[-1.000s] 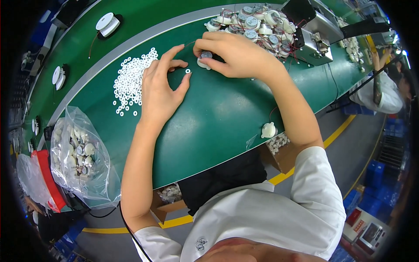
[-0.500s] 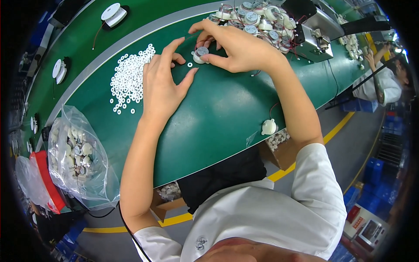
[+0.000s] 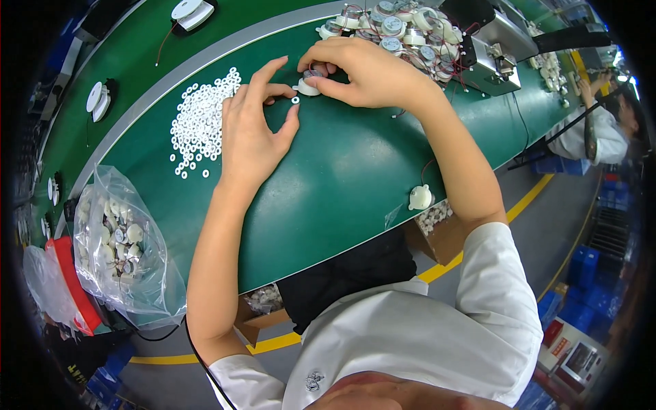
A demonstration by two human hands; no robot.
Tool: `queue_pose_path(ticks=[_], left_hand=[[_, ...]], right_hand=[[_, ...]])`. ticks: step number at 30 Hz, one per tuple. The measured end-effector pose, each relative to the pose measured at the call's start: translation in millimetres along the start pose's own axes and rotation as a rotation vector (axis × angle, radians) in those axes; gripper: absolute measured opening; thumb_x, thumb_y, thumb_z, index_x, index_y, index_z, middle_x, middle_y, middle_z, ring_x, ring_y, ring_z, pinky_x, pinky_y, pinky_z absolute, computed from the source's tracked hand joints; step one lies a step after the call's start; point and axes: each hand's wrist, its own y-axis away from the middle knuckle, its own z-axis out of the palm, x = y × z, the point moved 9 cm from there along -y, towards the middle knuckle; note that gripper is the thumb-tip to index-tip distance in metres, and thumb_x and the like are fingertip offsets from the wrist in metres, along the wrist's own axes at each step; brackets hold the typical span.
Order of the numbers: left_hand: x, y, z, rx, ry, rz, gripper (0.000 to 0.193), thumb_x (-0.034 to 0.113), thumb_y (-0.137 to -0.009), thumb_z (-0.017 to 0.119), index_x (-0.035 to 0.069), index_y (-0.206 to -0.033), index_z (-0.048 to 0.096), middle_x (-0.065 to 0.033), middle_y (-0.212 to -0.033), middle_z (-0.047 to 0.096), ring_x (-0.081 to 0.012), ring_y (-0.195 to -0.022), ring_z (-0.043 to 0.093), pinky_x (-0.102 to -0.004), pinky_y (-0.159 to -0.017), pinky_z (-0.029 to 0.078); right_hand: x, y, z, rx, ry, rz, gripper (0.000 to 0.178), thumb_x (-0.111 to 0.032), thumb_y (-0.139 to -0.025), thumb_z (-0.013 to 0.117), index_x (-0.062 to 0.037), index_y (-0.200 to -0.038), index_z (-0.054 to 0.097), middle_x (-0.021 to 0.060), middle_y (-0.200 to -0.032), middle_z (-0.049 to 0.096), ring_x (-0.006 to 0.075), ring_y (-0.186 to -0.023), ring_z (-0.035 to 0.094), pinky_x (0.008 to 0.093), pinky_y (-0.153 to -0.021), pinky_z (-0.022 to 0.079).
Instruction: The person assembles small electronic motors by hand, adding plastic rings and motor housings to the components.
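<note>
My right hand [image 3: 365, 74] grips a small round motor [image 3: 309, 85] with a silvery body and white plastic base, low over the green tabletop. To its left is my left hand [image 3: 251, 126], thumb and one finger closed in around a small white ring washer [image 3: 295, 100]; the index finger stays raised. This washer sits just beside the motor's base. A spread heap of similar white washers [image 3: 198, 123] lies left of my left hand. Beyond my right hand, several wired motors [image 3: 393, 29] are piled up.
A metal bench device [image 3: 493, 65] stands right of the pile. One white wired part [image 3: 421, 197] lies near the front edge. A clear bag of parts [image 3: 123, 239] sits at left. White spool-like parts [image 3: 99, 101] rest on the far green belt. A co-worker [image 3: 594, 130] sits at right.
My left thumb and finger have closed in on the single washer. My right hand has shifted slightly left with the motor, which is now tilted differently. The spool-like parts on the belt have moved right.
</note>
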Motion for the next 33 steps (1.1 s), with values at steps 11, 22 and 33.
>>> queue_pose_path(ticks=[11, 22, 33], left_hand=[[0, -2, 2, 0.020, 0.015, -0.022, 0.067, 0.008, -0.083, 0.083, 0.016, -0.145, 0.058, 0.0022, -0.094, 0.074, -0.0191, -0.089, 0.066, -0.0380, -0.094, 0.044], [11, 5, -5, -0.012, -0.149, 0.082, 0.054, 0.008, -0.081, 0.080, 0.011, -0.134, 0.067, -0.0084, -0.121, 0.068, -0.0280, -0.116, 0.062, -0.0411, -0.100, 0.043], [13, 5, -5, 0.010, -0.147, 0.112, 0.046, 0.010, -0.081, 0.079, 0.014, -0.126, 0.072, -0.0037, -0.118, 0.067, -0.0258, -0.114, 0.060, -0.0410, -0.096, 0.042]], right_hand=[[-1, -1, 3, 0.003, 0.067, 0.011, 0.025, -0.022, -0.098, 0.072, -0.0017, -0.112, 0.070, 0.0128, -0.097, 0.069, 0.0299, -0.089, 0.067, 0.0410, -0.080, 0.055], [-12, -2, 7, 0.096, 0.181, -0.008, 0.021, -0.022, -0.096, 0.074, -0.0062, -0.109, 0.069, 0.0093, -0.095, 0.069, 0.0288, -0.091, 0.068, 0.0403, -0.080, 0.056], [-19, -2, 8, 0.108, 0.191, -0.097, 0.022, -0.019, -0.094, 0.075, -0.0064, -0.110, 0.068, 0.0091, -0.098, 0.070, 0.0293, -0.091, 0.070, 0.0404, -0.081, 0.057]])
